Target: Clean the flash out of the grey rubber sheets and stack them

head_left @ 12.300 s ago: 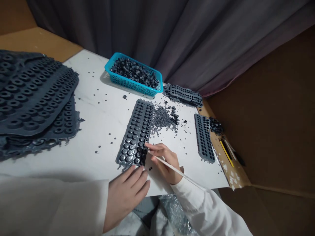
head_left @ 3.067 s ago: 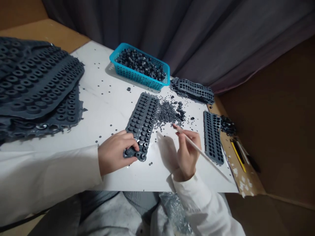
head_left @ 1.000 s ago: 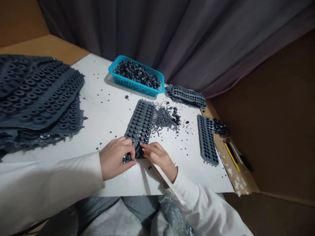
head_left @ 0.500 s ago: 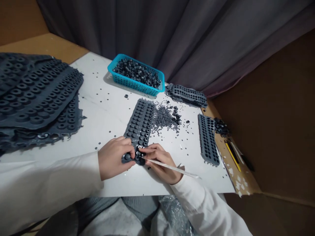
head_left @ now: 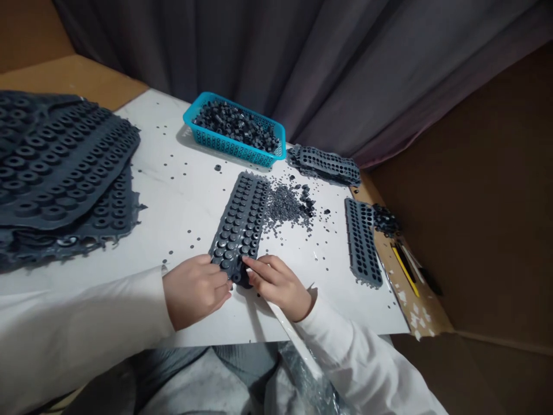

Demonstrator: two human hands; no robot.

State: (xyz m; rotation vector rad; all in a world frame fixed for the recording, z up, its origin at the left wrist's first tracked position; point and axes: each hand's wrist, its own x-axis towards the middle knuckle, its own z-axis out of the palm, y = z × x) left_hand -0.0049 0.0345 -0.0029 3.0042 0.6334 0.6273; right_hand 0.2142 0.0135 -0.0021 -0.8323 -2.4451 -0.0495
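A dark grey moulded rubber sheet with rows of round raised studs lies on the white tabletop, its near end between my hands. My left hand has its fingers curled around the sheet's near left corner. In my right hand is a long, thin white stick, which slants down toward my lap. The right fingertips press at the studs near the sheet's near right edge. What the stick's upper end touches is hidden by the fingers.
A blue basket full of small black rubber pieces stands at the back. Small grey discs are heaped beside the sheet. Stacked studded sheets fill the left; perforated sheets lie right, near a yellow-handled tool.
My left hand has shifted slightly left and down, uncovering more studs. The white stick has swung from nearly level to steeply slanted. The view has shifted slightly.
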